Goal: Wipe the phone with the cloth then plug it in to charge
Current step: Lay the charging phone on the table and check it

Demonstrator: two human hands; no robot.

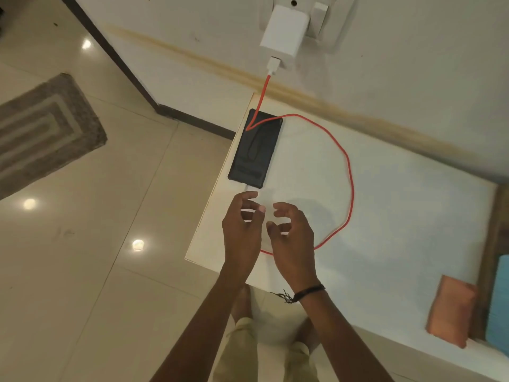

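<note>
A black phone (254, 149) lies flat near the left edge of a white counter (385, 216). A red cable (349, 172) runs from a white charger (285, 30) in the wall socket, crosses the phone's far end, loops wide to the right and comes back under my hands; its white plug tip sits at the phone's near end. Just short of the phone, my left hand (242, 230) and my right hand (292, 235) hover side by side, fingers curled apart, holding nothing. An orange folded cloth (450, 311) lies at the counter's right end.
A blue item (498, 301) sits beside the cloth on a wooden edge. The counter ends at its left edge over a glossy tiled floor (82, 244), where a grey mat (44, 128) lies. A white switch (319, 19) is next to the charger.
</note>
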